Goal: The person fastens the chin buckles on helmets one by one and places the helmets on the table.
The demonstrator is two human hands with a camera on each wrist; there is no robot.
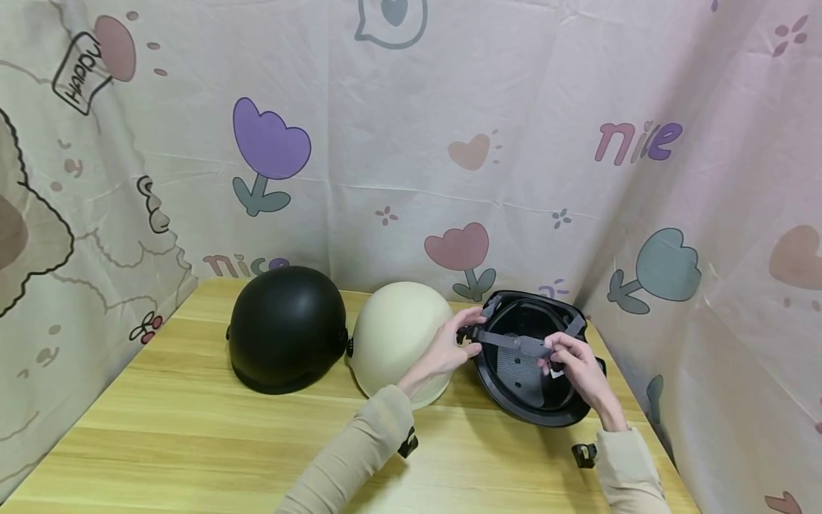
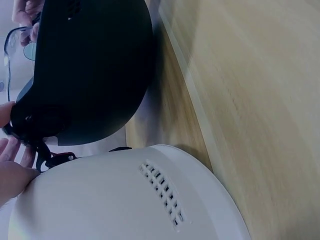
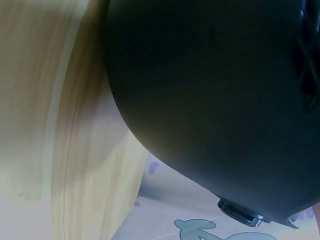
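Observation:
A black helmet [image 1: 538,412] lies upturned at the right of the table, its padded inside facing up. Across its opening runs a grey chin strap [image 1: 501,340]. My left hand [image 1: 443,350] pinches the strap's left end by a black buckle, thumb below and fingers above. Toward the strap's right end, my right hand [image 1: 578,368] pinches it with thumb and fingertips. A small white tag hangs under that hand. The helmet's outer shell [image 2: 95,70] fills much of the left wrist view and the right wrist view, where the right hand is hidden.
A cream helmet [image 1: 394,335] with a vent grille stands dome up beside the upturned one, under my left forearm. Left of it stands another black helmet [image 1: 285,328], dome up. The wooden table [image 1: 193,442] ends at a patterned cloth backdrop [image 1: 385,143].

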